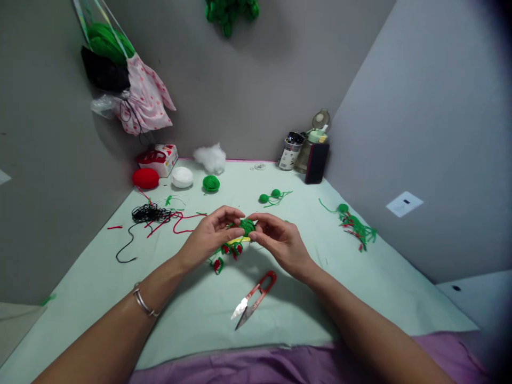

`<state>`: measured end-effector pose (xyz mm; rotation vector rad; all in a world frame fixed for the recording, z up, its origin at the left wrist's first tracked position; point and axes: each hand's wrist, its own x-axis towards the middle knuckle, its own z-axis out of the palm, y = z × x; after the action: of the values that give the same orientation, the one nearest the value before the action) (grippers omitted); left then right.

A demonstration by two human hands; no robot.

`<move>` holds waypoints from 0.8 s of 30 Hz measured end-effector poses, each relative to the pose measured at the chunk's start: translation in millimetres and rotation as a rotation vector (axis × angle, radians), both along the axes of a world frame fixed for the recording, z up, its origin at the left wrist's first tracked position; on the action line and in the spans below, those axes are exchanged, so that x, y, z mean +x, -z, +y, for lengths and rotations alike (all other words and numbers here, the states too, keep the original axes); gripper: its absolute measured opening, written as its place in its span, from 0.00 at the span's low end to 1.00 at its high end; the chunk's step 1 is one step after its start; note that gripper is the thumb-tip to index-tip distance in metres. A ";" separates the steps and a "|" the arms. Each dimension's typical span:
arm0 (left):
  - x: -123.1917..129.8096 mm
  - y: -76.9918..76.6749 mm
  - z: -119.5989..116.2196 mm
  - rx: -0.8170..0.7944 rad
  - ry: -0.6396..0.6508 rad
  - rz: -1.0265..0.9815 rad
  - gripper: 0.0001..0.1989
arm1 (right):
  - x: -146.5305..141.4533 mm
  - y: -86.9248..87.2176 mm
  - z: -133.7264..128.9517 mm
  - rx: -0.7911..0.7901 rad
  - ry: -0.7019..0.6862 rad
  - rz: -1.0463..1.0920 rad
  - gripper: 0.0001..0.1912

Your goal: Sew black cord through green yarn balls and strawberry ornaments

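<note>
Between my fingertips is a small green crocheted piece point(248, 228), held just above the middle of the table. My left hand point(218, 229) pinches its left side and my right hand point(278, 237) pinches its right side. A thin yellow item point(240, 241) shows under the piece, partly hidden by my fingers; its kind is unclear. Below my left hand lie several little red, green and white crocheted pieces point(218, 265). Red-handled thread snips point(256, 298) rest on the table nearer to me, blades apart and pointing toward me.
Left are a black yarn tangle point(151, 213), red yarn ball point(145, 178), white yarn ball point(182, 177) and green yarn ball point(211, 184). Stuffing point(212, 158) sits behind. Green balls point(264, 198), a phone point(317, 164) and green-red scraps point(360, 229) lie right.
</note>
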<state>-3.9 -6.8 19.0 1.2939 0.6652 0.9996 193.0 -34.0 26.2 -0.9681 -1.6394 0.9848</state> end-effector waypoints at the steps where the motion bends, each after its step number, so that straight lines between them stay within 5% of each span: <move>1: 0.7 -0.1 -0.7 0.013 0.036 0.013 0.15 | -0.5 0.7 -0.2 0.021 -0.011 -0.017 0.14; 4: 3.1 -0.7 -2.9 0.011 0.083 0.031 0.16 | -1.7 3.1 -0.2 0.064 -0.029 -0.058 0.14; 11: 5.1 0.3 -2.0 -0.014 -0.093 -0.020 0.19 | 8.4 -2.3 3.0 0.229 0.135 -0.140 0.03; 24: 3.7 2.6 -0.3 0.124 -0.120 0.087 0.14 | 14.8 -7.5 -1.7 0.599 0.155 -0.394 0.07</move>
<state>-0.2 -7.0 16.4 1.4254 0.7647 1.1015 207.8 -35.7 33.7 -0.8817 -1.9826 0.1654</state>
